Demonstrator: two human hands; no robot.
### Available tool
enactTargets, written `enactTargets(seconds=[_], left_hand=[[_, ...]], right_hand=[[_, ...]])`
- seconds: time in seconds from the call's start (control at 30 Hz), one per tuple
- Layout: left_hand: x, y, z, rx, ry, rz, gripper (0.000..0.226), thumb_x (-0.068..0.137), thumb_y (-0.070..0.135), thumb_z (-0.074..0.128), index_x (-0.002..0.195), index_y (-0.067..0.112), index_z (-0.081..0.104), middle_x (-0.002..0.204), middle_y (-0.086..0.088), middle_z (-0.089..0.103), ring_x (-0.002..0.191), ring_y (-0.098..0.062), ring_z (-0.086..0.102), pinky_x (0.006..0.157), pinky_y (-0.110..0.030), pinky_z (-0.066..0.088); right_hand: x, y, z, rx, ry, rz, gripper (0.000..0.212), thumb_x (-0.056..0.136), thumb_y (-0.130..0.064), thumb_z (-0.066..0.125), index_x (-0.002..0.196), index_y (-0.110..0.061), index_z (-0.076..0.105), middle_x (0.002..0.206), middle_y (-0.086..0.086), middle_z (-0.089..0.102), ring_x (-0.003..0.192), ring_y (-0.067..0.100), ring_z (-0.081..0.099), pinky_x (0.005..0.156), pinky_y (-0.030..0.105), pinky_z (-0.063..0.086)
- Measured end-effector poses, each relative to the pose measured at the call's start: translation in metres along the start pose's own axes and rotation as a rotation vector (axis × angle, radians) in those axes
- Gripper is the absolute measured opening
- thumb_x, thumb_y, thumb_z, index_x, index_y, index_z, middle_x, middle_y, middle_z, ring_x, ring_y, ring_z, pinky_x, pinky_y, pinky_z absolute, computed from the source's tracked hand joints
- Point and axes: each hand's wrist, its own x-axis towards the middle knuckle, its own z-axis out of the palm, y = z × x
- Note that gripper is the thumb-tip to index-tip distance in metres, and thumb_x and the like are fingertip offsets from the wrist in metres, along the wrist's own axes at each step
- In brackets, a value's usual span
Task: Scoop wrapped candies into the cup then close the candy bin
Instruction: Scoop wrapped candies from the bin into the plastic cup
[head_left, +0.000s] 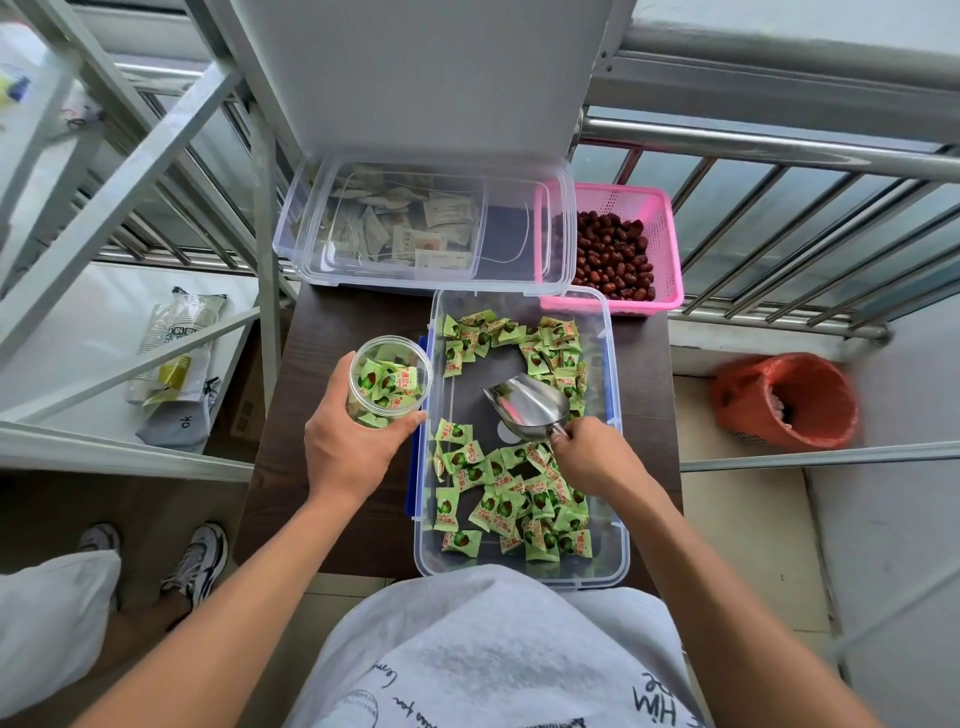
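Left hand (348, 441): one, wrapped around the lower wall of the cup (389, 379), thumb on the near side.
Right hand (592, 457): one, fingers curled on the handle of the scoop (527, 408).
Cup: one, clear plastic, upright, held just beyond the 9 o'clock wall of the candy bin (623, 519); filled nearly to the rim with green wrapped candies.
Scoop: one, metal, bowl empty, pointed toward 11 o'clock over the bare middle of the bin floor.
Candy bin: one, clear, uncovered, set on the desk (332, 332) at centre.
Wrapped candies (498, 499): two loose groups in the bin, one at the 12 o'clock end, a larger one at the 6 o'clock end; overlapping too much for an exact count.
Clear container (306, 218): one, at 11 o'clock of the bin, pale sachets seen through it.
Pink basket (660, 244): one, at 1 o'clock, holding red dates (613, 254).
Orange waste bin (795, 400): one, on the floor at 3 o'clock.
Shoes (197, 561): two, at 8 o'clock.
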Motion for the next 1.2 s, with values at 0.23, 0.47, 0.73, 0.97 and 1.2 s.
enactTargets(seconds=[0.23, 0.47, 0.73, 0.97, 1.2], left_hand=[[-0.001, -0.002, -0.001, -0.013, -0.009, 0.013, 0.081, 0.066, 0.042, 0.096, 0.136, 0.031, 0.056, 0.116, 0.011, 0.07, 0.106, -0.014, 0.068, 0.091, -0.045, 0.06], [-0.002, -0.005, 0.001, -0.01, -0.016, -0.001, 0.081, 0.066, 0.042, 0.096, 0.136, 0.031, 0.055, 0.117, 0.011, 0.069, 0.106, -0.014, 0.069, 0.093, -0.044, 0.06], [0.0, -0.006, 0.0, -0.022, -0.013, -0.007, 0.081, 0.066, 0.043, 0.096, 0.136, 0.03, 0.056, 0.118, 0.011, 0.069, 0.108, -0.013, 0.069, 0.092, -0.045, 0.06], [0.003, -0.006, 0.002, -0.013, -0.011, -0.019, 0.086, 0.066, 0.042, 0.096, 0.14, 0.028, 0.054, 0.12, 0.008, 0.07, 0.109, -0.013, 0.068, 0.094, -0.043, 0.06], [0.005, -0.008, 0.003, 0.003, -0.014, -0.034, 0.09, 0.064, 0.047, 0.096, 0.142, 0.028, 0.054, 0.121, 0.007, 0.07, 0.111, -0.016, 0.068, 0.095, -0.045, 0.059]], right_hand=[[-0.004, -0.01, -0.008, -0.026, -0.073, -0.008, 0.023, 0.096, -0.021, 0.041, 0.084, -0.007, 0.055, 0.087, 0.015, 0.064, 0.068, 0.025, 0.056, 0.053, 0.029, 0.041], [0.006, -0.033, -0.009, -0.045, -0.052, -0.026, 0.02, 0.095, -0.012, 0.042, 0.098, -0.003, 0.06, 0.093, 0.014, 0.065, 0.08, 0.028, 0.062, 0.062, 0.033, 0.047], [0.037, -0.055, -0.002, -0.01, 0.039, -0.071, 0.024, 0.095, -0.013, 0.046, 0.106, 0.001, 0.062, 0.102, 0.019, 0.068, 0.09, 0.035, 0.067, 0.072, 0.037, 0.056], [0.053, -0.044, 0.006, -0.033, 0.14, -0.074, 0.023, 0.096, -0.019, 0.05, 0.106, -0.005, 0.064, 0.1, 0.018, 0.07, 0.086, 0.033, 0.065, 0.07, 0.036, 0.052], [0.051, -0.027, 0.022, 0.032, 0.236, -0.097, 0.019, 0.098, -0.02, 0.049, 0.109, -0.016, 0.064, 0.098, 0.01, 0.072, 0.081, 0.029, 0.062, 0.069, 0.034, 0.047]])
